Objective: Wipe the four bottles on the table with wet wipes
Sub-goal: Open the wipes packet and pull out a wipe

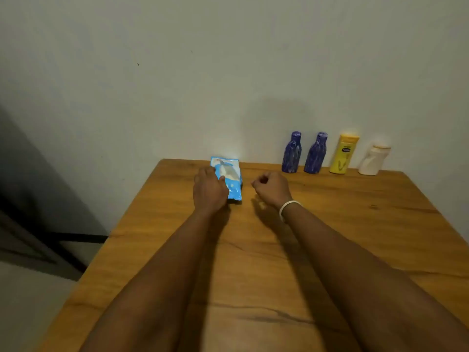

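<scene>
A blue pack of wet wipes [232, 177] lies flat near the far edge of the wooden table [355, 224]. My left hand [208, 190] rests on its left side, fingers pressing on it. Just right of the pack hovers my right hand [271, 188], loosely curled, with nothing visible in it; a white band circles its wrist. Along the wall at the far right stand two dark blue bottles [292, 152] [315, 153], a yellow bottle [344, 154] and a white bottle [373, 160], all upright in a row.
A pale wall rises straight behind the table's far edge. The table's left edge drops to a grey floor [28, 301], with a dark door or panel [33, 199] at the left.
</scene>
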A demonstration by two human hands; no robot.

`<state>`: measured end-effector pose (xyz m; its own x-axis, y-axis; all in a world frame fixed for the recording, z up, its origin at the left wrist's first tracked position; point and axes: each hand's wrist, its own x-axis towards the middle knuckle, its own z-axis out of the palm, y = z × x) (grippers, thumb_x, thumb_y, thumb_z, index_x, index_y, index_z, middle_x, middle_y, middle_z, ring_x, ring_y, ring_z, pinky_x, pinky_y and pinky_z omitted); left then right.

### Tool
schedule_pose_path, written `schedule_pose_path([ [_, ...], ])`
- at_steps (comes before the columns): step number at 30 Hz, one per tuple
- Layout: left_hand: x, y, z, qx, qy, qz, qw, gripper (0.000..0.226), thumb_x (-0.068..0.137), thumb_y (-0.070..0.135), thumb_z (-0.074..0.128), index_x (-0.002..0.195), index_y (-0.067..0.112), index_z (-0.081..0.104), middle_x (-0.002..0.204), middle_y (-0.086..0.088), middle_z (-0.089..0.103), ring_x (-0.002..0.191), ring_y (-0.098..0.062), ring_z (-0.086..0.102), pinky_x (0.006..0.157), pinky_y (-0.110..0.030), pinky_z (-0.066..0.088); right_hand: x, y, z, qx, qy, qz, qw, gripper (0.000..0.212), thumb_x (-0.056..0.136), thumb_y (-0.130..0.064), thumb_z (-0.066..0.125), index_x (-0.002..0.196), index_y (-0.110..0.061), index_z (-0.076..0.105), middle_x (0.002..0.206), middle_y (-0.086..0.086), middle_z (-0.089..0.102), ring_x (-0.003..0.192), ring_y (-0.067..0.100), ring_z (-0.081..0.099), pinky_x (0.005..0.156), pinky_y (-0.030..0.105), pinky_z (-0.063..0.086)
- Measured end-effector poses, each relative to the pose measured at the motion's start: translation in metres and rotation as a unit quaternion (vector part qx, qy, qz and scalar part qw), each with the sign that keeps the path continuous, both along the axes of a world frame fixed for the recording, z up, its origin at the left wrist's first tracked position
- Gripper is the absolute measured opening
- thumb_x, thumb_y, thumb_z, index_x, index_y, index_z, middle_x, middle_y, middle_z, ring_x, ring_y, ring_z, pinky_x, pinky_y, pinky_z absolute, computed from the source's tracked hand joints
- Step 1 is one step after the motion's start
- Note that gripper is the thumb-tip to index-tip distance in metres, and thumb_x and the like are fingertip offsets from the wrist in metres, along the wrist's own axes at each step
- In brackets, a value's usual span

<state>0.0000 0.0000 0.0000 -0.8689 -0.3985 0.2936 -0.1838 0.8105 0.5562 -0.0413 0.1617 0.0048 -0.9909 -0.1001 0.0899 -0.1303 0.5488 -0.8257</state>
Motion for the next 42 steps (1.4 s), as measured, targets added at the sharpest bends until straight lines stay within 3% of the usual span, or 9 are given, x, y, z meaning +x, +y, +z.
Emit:
schedule_pose_path([
  [6,-0.01,-0.028,-0.008,0.082,-0.055,0.039,0.994,0.033,0.098,0.022,0.055,0.127,0.006,0.053,0.13,-0.013,0.055,0.116,-0.028,0.056,0.087,-0.038,0.047,-0.01,-0.042,-0.015,-0.052,-0.125,-0.029,0.99,0.017,0.087,-0.023,0.071,0.086,-0.006,0.071,0.08,0.006,0.067,0.065,0.012,0.057,0.052,0.023,0.043],
  [10,-0.021,-0.035,-0.016,0.136,-0.068,0.051,0.987,0.034,0.095,0.023,0.063,0.125,0.011,0.054,0.12,-0.01,0.063,0.104,-0.024,0.063,0.08,-0.038,0.057,-0.029,-0.059,-0.024,-0.035,-0.139,-0.058,0.988,0.024,0.086,-0.032,0.071,0.097,-0.01,0.069,0.094,0.005,0.068,0.079,0.016,0.063,0.056,0.024,0.046],
  [14,-0.02,-0.039,-0.016,0.146,-0.06,0.062,0.986,0.036,0.09,0.02,0.067,0.123,0.013,0.055,0.116,-0.008,0.064,0.101,-0.024,0.064,0.079,-0.042,0.059,-0.035,-0.068,-0.027,-0.025,-0.136,-0.059,0.989,0.018,0.084,-0.023,0.073,0.096,-0.009,0.072,0.099,0.007,0.072,0.089,0.02,0.068,0.066,0.028,0.054],
  [19,0.017,-0.041,-0.009,0.153,-0.084,0.043,0.984,0.046,0.077,0.014,0.067,0.121,0.014,0.054,0.111,-0.006,0.065,0.096,-0.025,0.065,0.07,-0.035,0.054,0.001,-0.062,-0.026,-0.034,-0.135,-0.039,0.99,0.012,0.08,-0.016,0.073,0.089,-0.01,0.068,0.09,0.004,0.068,0.08,0.017,0.063,0.054,0.021,0.044],
  [26,0.09,-0.032,0.005,0.09,-0.172,0.058,0.979,0.055,0.077,0.059,0.067,0.112,0.018,0.06,0.112,-0.003,0.066,0.099,-0.023,0.066,0.076,-0.032,0.053,0.091,-0.047,-0.021,-0.008,-0.143,0.013,0.99,0.019,0.07,-0.02,0.071,0.066,-0.017,0.053,0.072,0.003,0.061,0.066,0.019,0.059,0.059,0.031,0.05],
  [31,0.134,-0.028,0.009,0.059,-0.212,0.056,0.974,0.051,0.084,0.052,0.066,0.12,0.016,0.059,0.121,-0.004,0.065,0.107,-0.023,0.065,0.072,-0.03,0.046,0.133,-0.034,-0.014,0.06,-0.187,0.075,0.978,0.026,0.064,-0.031,0.073,0.072,-0.019,0.051,0.08,0.013,0.074,0.064,0.029,0.071,0.059,0.042,0.059],
  [34,0.153,-0.024,0.015,0.069,-0.229,0.039,0.97,0.05,0.08,0.049,0.068,0.116,0.016,0.06,0.115,-0.004,0.066,0.099,-0.023,0.067,0.075,-0.032,0.055,0.151,-0.028,0.007,0.214,-0.115,0.064,0.968,0.035,0.069,-0.043,0.072,0.091,-0.019,0.059,0.095,0.003,0.07,0.081,0.023,0.068,0.063,0.037,0.053],
  [37,0.161,-0.023,0.017,0.094,-0.235,0.029,0.967,0.048,0.074,0.044,0.069,0.112,0.016,0.06,0.109,-0.004,0.068,0.091,-0.022,0.069,0.078,-0.035,0.06,0.153,-0.045,0.027,0.249,0.079,0.049,0.964,0.022,0.08,-0.021,0.066,0.1,-0.012,0.062,0.104,0.006,0.067,0.093,0.027,0.065,0.068,0.035,0.053],
  [42,0.162,-0.026,0.02,0.144,-0.241,0.008,0.96,0.032,0.074,0.035,0.067,0.098,0.015,0.059,0.095,-0.005,0.067,0.08,-0.025,0.071,0.073,-0.038,0.063,0.142,-0.076,0.024,0.269,0.03,0.166,0.948,0.024,0.084,-0.004,0.059,0.105,0.0,0.07,0.112,0.017,0.07,0.107,0.031,0.064,0.091,0.038,0.053],
])
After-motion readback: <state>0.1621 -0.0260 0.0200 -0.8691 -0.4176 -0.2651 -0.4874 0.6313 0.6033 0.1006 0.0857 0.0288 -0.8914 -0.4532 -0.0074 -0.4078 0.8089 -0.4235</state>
